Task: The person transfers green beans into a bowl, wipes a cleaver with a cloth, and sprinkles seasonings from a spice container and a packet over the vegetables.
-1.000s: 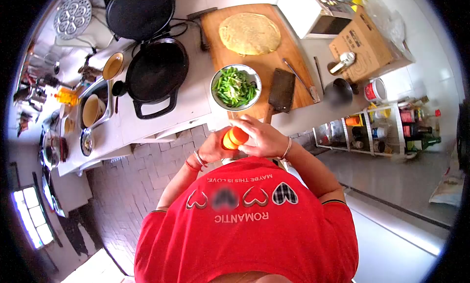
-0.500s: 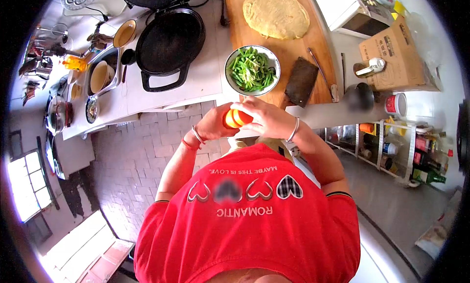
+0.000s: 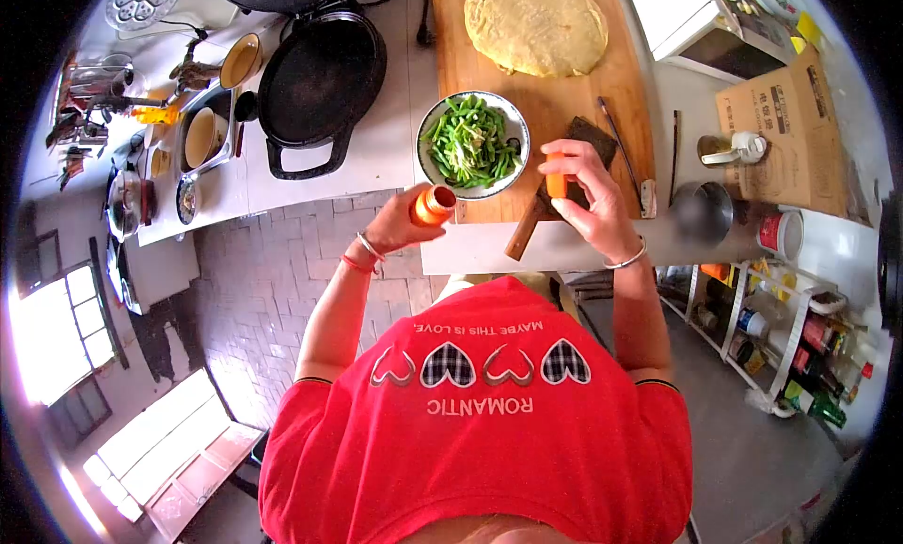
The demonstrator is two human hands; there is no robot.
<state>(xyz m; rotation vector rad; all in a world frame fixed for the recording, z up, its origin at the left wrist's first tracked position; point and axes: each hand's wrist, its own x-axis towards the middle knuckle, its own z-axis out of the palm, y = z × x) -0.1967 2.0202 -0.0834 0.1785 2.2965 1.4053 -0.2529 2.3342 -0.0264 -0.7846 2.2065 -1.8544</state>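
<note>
The left hand [image 3: 395,226] is curled around a small orange plastic bottle [image 3: 431,211], its dark round mouth uncovered, while the right hand [image 3: 599,203] pinches an orange cylindrical cap [image 3: 557,179] between thumb and fingertips, apart from the bottle. Just ahead of and between the hands, a round white bowl [image 3: 514,128] with a dark rim holds cut green beans [image 3: 466,147]. Beneath the right hand lies a dark-bladed cleaver [image 3: 594,141] with a wooden handle; farther ahead, a flat pale-yellow round of dough [image 3: 536,27] rests on a brown wooden board [image 3: 451,60]. Nearer the body, the red cloth shirt [image 3: 475,459] reads "MAYBE THIS IS LOVE" and "ROMANTIC" (upside down, with four hearts between). Well to the right hand's right, a brown cardboard box [image 3: 798,168] bears dark printed characters, too small to read surely
</note>
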